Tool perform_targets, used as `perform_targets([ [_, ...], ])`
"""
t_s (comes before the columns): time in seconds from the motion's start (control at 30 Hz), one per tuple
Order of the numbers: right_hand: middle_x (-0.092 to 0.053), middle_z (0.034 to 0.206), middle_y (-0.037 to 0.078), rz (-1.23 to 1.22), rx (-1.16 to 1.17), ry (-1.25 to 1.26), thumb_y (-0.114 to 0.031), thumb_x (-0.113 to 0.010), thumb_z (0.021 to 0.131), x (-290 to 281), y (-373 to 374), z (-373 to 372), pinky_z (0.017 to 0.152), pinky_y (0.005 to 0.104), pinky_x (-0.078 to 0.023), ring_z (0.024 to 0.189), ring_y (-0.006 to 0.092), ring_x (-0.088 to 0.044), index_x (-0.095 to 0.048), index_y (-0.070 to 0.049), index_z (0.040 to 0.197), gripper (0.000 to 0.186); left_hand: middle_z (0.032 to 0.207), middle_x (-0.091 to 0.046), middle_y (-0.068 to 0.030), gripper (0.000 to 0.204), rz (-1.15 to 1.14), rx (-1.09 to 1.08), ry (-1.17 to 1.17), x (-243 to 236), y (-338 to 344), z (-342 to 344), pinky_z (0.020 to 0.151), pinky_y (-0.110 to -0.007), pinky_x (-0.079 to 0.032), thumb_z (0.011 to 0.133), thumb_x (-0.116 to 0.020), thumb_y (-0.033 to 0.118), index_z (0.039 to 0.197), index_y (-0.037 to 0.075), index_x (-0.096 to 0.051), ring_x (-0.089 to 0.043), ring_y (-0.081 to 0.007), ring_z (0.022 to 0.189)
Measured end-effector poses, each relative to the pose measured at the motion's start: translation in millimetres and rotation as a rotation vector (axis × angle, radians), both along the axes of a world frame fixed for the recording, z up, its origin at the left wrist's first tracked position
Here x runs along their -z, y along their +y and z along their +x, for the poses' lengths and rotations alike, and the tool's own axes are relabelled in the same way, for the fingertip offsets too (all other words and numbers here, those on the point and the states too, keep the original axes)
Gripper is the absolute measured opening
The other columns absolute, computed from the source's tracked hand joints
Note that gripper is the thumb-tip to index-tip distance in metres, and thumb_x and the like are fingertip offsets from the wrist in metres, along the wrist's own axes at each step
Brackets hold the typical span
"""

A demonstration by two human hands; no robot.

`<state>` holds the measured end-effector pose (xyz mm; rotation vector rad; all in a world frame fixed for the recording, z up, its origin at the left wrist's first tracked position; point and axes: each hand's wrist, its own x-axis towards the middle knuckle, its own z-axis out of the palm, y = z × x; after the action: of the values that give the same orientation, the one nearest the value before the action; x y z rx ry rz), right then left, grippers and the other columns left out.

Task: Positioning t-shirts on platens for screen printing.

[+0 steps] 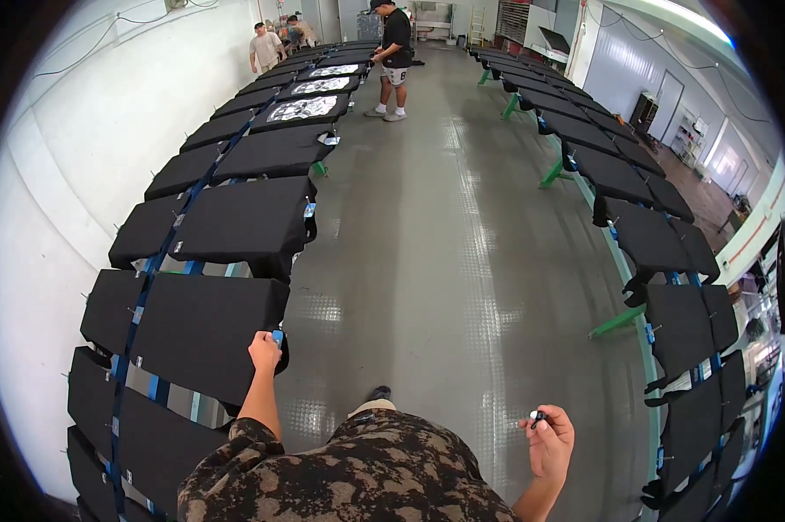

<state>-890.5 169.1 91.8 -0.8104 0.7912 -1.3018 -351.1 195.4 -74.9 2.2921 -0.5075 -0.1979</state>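
My left hand (265, 350) is closed at the right edge of a board covered in black cloth (205, 326). A small blue piece (278, 337) shows beside its fingertips; whether they pinch that piece or the cloth, I cannot tell. Off to the right, over the floor, my right hand (551, 442) is raised. Between its thumb and fingers it pinches a small black-and-white object (538, 418), too small to name. The neighbouring board (244, 217), just beyond my left hand, is also draped in black cloth, with fabric hanging over its end.
Cloth-covered boards line both sides of the grey aisle (410, 261); the right row (640, 252) has green legs (619, 323). Silvery prints (302, 109) lie on several far-left boards. One person (394, 43) stands in the aisle by them; another (265, 48) is near the wall.
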Motion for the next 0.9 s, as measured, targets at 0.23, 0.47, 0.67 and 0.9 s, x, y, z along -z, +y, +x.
perform_targets([
  [0.23,-0.059,0.077,0.007,0.002,0.0,0.012,0.002,-0.056,0.08,-2,2,2,0.077,0.0374,-0.049,0.065,0.0135,-0.056,-0.055,0.001,0.099,0.019,0.071,-0.063,-0.0158,0.023,0.042,0.046,-0.022,7,1,8,0.058,-0.037,-0.049,0.089,-0.047,0.021,0.088,0.002,-0.059,-0.063,-0.0265,0.058],
  [0.47,-0.059,0.077,0.007,0.003,0.006,0.017,0.002,-0.055,0.08,-5,5,3,0.077,0.0376,-0.049,0.065,0.0137,-0.056,-0.055,0.001,0.099,0.019,0.071,-0.063,-0.0171,0.022,0.051,0.038,-0.006,-3,0,0,0.059,-0.037,-0.049,0.089,-0.047,0.021,0.088,0.002,-0.059,-0.063,-0.0278,0.058],
  [0.67,-0.059,0.077,0.007,0.007,0.002,0.015,0.002,-0.055,0.08,-2,3,3,0.076,0.0373,-0.049,0.064,0.014,-0.056,-0.055,0.001,0.1,0.02,0.072,-0.063,-0.0176,0.023,0.034,0.038,-0.018,5,2,5,0.062,-0.038,-0.049,0.089,-0.047,0.021,0.089,0.002,-0.059,-0.063,-0.0283,0.061],
  [0.9,-0.059,0.077,0.008,-0.002,-0.009,0.021,0.003,-0.054,0.08,-3,2,4,0.077,0.0374,-0.049,0.064,0.0141,-0.056,-0.055,0.001,0.1,0.019,0.082,-0.063,-0.0198,0.023,0.099,0.056,-0.018,16,3,16,0.071,-0.041,-0.047,0.088,-0.048,0.021,0.089,0.002,-0.059,-0.061,-0.0359,0.079],
])
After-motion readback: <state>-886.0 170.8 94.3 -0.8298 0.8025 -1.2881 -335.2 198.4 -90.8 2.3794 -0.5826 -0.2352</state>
